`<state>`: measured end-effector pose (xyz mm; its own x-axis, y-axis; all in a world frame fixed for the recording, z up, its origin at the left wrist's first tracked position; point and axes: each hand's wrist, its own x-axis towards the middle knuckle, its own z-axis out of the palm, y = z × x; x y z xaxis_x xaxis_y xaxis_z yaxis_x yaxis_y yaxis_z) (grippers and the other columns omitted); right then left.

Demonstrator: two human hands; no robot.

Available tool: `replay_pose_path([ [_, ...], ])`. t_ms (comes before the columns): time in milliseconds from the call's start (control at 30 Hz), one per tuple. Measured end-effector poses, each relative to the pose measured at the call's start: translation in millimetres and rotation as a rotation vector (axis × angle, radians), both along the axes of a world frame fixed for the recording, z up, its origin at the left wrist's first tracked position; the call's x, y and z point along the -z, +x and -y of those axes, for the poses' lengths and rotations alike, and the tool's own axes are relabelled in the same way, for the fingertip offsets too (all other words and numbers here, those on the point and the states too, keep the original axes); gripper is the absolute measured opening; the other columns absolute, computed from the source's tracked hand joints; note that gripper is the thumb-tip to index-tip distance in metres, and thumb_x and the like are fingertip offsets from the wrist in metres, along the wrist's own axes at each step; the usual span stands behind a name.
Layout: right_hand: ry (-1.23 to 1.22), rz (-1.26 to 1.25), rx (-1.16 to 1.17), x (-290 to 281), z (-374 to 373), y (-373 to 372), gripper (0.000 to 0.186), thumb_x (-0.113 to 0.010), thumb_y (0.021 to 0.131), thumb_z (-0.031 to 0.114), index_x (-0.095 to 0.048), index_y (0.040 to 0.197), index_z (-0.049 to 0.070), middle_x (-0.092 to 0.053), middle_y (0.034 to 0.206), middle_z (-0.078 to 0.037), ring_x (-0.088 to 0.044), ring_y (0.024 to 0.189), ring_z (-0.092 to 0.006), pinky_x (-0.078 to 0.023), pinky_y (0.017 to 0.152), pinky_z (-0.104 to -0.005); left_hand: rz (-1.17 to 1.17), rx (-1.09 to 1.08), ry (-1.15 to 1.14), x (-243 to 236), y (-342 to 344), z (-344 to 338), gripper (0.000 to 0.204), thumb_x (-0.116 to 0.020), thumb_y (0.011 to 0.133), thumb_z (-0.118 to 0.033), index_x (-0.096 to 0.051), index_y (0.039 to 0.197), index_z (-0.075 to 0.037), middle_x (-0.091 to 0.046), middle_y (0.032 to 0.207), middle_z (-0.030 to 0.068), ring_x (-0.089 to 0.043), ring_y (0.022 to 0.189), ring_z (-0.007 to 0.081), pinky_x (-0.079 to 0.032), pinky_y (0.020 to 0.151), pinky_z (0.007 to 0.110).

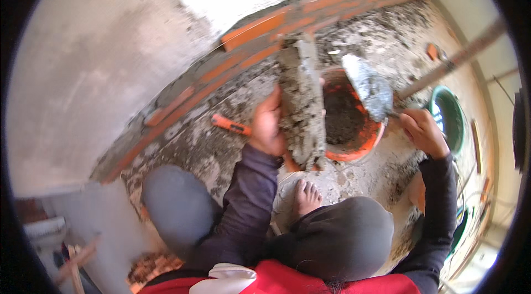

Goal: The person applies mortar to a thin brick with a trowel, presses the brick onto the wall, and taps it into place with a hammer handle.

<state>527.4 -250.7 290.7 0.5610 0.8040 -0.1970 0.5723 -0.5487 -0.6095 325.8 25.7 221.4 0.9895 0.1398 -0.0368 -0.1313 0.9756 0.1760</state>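
Observation:
My left hand (268, 125) is closed round a brick (301, 103), whose upper face is thickly covered in wet grey mortar; a bit of its orange side shows at the lower end. To the right, my right hand (425, 132) grips the handle of a trowel (369, 87). Its blade is tilted, smeared with mortar, and overlaps the rim of an orange bucket (354, 156). Grey mortar lies inside that bucket, just right of the brick. Beyond the brick runs a low wall of orange bricks (260, 34) with mortar joints.
An orange-handled tool (229, 124) lies on the mortar-splashed floor left of my left hand. A green bucket (449, 117) and a slanting pole (453, 62) stand at the right. Broken bricks (152, 269) lie at lower left. My bare foot (307, 197) is below the brick.

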Motion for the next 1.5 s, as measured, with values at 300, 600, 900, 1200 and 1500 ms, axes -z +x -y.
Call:
replay_pose_path([
  [300, -0.252, 0.321, -0.200, 20.1, -25.4, -16.5, 0.018, -0.062, 0.077, 0.016, -0.064, 0.086, 0.000, -0.062, 0.076, -0.023, -0.062, 0.077, -0.0424, -0.047, 0.070, -0.0493, -0.074, -0.365, 0.008, 2.3, -6.2, 8.3, 0.052, -0.031, 0.104, -0.042, -0.041, 0.141, -0.007, -0.052, 0.138, 0.0130, -0.058, 0.116, 0.0276, -0.046, 0.100, 0.045],
  [600, 0.156, 0.250, -0.228, -4.3, -78.4, -46.7, 0.060, -0.079, 0.068, 0.011, -0.057, 0.122, 0.003, -0.063, 0.107, -0.016, -0.063, 0.090, -0.0282, -0.052, 0.078, -0.0393, -0.045, -0.820, 0.175, -57.1, -2.4, -4.7, 0.049, -0.037, 0.103, -0.042, -0.043, 0.139, -0.010, -0.052, 0.136, 0.0063, -0.049, 0.125, 0.0248, -0.036, 0.109, 0.044],
  [900, 1.344, -0.801, -0.157, -51.7, -194.0, -111.3, 0.097, -0.081, 0.078, 0.022, -0.020, 0.149, -0.003, -0.041, 0.139, -0.019, -0.052, 0.121, -0.0270, -0.048, 0.096, -0.0348, 0.072, -0.907, 0.360, -183.4, 10.1, -13.7, 0.049, -0.028, 0.103, -0.044, -0.046, 0.135, -0.011, -0.054, 0.132, 0.0075, -0.048, 0.124, 0.0256, -0.031, 0.111, 0.048],
  [1200, 1.513, -0.648, -0.325, -85.7, -231.5, -66.2, 0.070, -0.064, 0.091, 0.013, -0.025, 0.144, -0.012, -0.045, 0.139, -0.024, -0.054, 0.121, -0.0328, -0.041, 0.108, -0.0437, -0.170, -1.024, 0.649, -266.7, -41.0, -75.4, 0.067, -0.022, 0.102, -0.052, -0.033, 0.139, 0.003, -0.049, 0.129, 0.0237, -0.046, 0.123, 0.0381, -0.026, 0.114, 0.052],
  [1500, 0.897, -0.805, -0.528, -39.2, -280.6, -76.8, 0.077, -0.064, 0.085, 0.002, -0.022, 0.148, -0.006, -0.032, 0.151, -0.015, -0.031, 0.140, -0.0228, -0.034, 0.111, -0.0360, 0.085, -0.646, 0.541, -110.2, -172.6, -156.5, 0.034, -0.035, 0.105, -0.027, -0.056, 0.120, -0.005, -0.064, 0.120, 0.0128, -0.059, 0.115, 0.0291, -0.046, 0.103, 0.049],
])
